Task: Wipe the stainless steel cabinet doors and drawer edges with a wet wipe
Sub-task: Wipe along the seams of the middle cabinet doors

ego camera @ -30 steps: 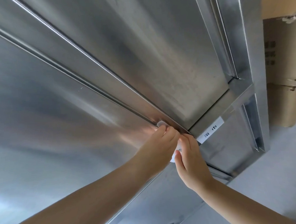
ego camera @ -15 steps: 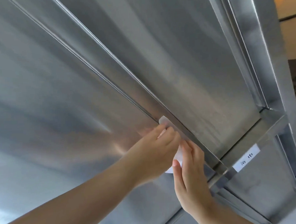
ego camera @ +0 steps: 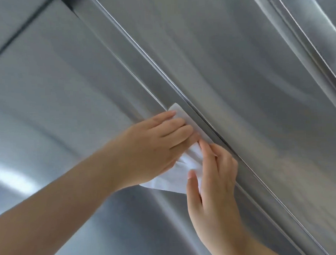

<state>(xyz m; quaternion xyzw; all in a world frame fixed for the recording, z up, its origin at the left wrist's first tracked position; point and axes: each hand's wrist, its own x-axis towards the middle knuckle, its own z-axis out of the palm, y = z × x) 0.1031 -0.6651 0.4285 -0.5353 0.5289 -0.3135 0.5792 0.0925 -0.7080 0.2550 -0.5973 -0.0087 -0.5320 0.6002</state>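
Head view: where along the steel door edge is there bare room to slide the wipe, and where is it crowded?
Free: the folded stainless steel door edge up-left of the white wet wipe, bordered by the brushed steel door panel on its right; also the edge down-right past the right hand. Crowded: mid-seam, where left hand and right hand touch the wipe.

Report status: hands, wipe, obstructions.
Left hand flat, pressing wipe on door edge. Right hand fingers on wipe too. Nothing blocking the edge in view.
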